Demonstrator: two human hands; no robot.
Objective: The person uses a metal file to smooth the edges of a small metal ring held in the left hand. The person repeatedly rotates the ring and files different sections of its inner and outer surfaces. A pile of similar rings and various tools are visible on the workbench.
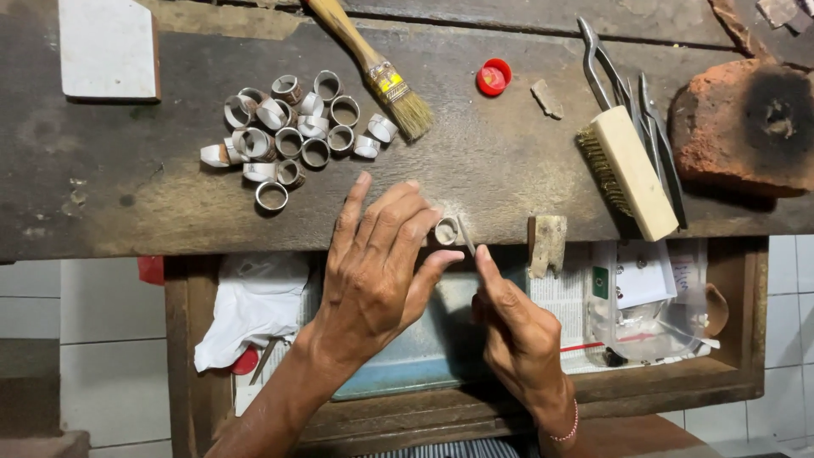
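My left hand (377,267) pinches a small metal ring (446,231) against the front edge of the dark wooden bench (509,170). My right hand (517,331) grips a thin metal file (465,235), its tip resting against the ring. A pile of several similar metal rings (288,136) lies on the bench to the upper left of my left hand. A small wooden peg (547,243) juts from the bench edge just right of the file.
A paintbrush (377,72), a red cap (493,77), a wire brush (627,170), pliers (610,76) and a scorched brick (746,123) lie on the bench. A white tile (106,47) sits top left. The open drawer (729,373) below holds white cloth (254,305) and papers.
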